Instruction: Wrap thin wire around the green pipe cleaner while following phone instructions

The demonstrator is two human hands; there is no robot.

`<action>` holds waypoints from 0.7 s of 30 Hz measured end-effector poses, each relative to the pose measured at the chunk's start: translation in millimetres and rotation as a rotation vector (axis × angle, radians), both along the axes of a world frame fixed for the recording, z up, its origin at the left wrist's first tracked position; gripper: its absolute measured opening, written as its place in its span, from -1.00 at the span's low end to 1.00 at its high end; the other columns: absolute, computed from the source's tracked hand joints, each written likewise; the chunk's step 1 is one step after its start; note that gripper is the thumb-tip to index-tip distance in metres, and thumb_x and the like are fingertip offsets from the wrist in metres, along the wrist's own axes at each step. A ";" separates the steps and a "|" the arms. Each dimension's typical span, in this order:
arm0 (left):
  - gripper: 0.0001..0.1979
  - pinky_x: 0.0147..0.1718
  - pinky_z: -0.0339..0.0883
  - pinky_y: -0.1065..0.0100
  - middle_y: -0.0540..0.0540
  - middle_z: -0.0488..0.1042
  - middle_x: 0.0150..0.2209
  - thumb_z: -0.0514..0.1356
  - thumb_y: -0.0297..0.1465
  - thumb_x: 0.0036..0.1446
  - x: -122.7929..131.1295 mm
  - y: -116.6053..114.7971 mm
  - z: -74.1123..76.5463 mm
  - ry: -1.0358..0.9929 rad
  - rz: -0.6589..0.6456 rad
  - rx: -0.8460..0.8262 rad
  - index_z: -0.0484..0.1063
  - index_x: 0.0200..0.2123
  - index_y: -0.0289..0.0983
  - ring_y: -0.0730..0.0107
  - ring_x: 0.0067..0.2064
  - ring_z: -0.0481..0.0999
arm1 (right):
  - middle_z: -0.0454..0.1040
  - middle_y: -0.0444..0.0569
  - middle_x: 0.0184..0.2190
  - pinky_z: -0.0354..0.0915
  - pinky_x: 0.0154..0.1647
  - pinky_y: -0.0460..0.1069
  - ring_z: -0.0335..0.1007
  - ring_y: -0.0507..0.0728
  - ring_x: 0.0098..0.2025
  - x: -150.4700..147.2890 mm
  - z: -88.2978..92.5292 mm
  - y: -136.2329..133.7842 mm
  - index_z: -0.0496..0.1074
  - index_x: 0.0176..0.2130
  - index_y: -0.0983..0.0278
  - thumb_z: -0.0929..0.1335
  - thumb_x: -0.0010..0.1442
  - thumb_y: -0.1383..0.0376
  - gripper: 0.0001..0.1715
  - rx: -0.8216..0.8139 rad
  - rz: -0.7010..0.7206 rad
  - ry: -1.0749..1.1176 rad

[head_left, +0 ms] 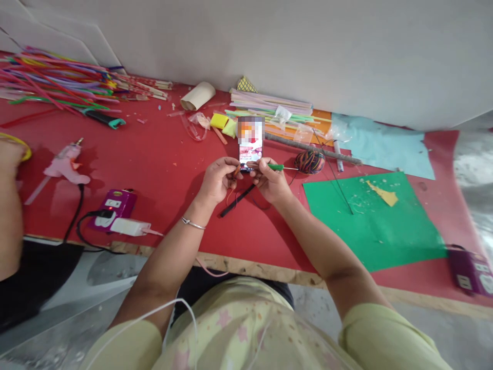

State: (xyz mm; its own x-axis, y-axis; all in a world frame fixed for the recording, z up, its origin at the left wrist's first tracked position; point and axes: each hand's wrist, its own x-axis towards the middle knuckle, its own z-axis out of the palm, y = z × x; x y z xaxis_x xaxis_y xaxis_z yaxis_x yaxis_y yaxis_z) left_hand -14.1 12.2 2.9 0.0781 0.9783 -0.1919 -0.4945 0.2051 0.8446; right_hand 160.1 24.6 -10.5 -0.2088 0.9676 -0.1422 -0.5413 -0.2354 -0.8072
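My left hand and my right hand meet over the red table, both closed in a pinch. Between them runs a thin green stick that sticks out to the right of my right hand. Thin orange thread hangs below my left fingers. A black strip lies on the table under my hands. A phone with a lit screen stands just behind my fingers. A ball of multicoloured yarn sits to the right of my right hand.
A green sheet lies at the right, a light blue sheet behind it. Coloured straws and sticks pile at the far left. A pink glue gun and purple power strip sit left. Another person's arm is at the left edge.
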 end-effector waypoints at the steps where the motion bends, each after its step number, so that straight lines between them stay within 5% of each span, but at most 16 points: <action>1: -0.80 -0.70 0.23 0.48 0.01 0.50 -0.47 0.34 -0.40 -0.07 0.3 -0.1 0.2 -0.001 0.009 0.002 0.48 -0.30 -0.28 0.44 -0.49 0.54 | 0.66 -0.22 -0.31 0.34 -0.53 -0.19 0.52 -0.06 -0.42 0.1 -0.1 0.1 0.42 -0.30 0.17 0.62 0.01 0.04 -0.55 0.001 0.003 0.004; 6: -0.69 -0.70 0.27 0.48 0.02 0.56 -0.35 0.40 -0.43 -0.12 3.6 0.3 -0.5 0.050 0.069 0.051 0.32 -0.36 -0.23 0.47 -0.52 0.55 | 0.67 -0.21 -0.29 0.34 -0.53 -0.19 0.52 -0.06 -0.42 1.0 1.4 1.0 0.42 -0.30 0.17 0.62 0.01 0.05 -0.55 -0.012 0.008 -0.002; 13: -0.85 -0.56 0.38 0.47 -0.04 0.55 -0.50 0.40 -0.37 -0.01 7.2 1.4 -9.0 0.311 0.122 0.141 0.58 -0.34 -0.28 0.42 -0.48 0.57 | 0.66 -0.22 -0.32 0.34 -0.55 -0.19 0.49 -0.06 -0.44 1.4 1.5 3.0 0.41 -0.31 0.17 0.63 -0.01 0.06 -0.54 -0.028 0.009 0.018; 21: -0.76 -0.51 0.33 0.47 -0.08 0.63 -0.29 0.28 -0.38 0.07 5.3 -1.3 -10.2 0.333 0.085 0.204 0.71 -0.21 -0.22 0.49 -0.42 0.52 | 0.61 -0.25 -0.38 0.33 -0.56 -0.19 0.47 -0.06 -0.46 1.6 0.5 3.2 0.40 -0.31 0.16 0.63 -0.01 0.04 -0.53 -0.029 -0.004 0.002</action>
State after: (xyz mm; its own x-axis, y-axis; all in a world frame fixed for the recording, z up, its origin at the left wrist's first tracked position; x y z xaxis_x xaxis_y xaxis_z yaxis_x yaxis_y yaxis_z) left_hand -8.8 10.9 -7.2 -0.0384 0.9992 0.0060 -0.1944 -0.0134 0.9808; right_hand 161.7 27.8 -10.0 -0.2056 0.9639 -0.1693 -0.5438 -0.2564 -0.7991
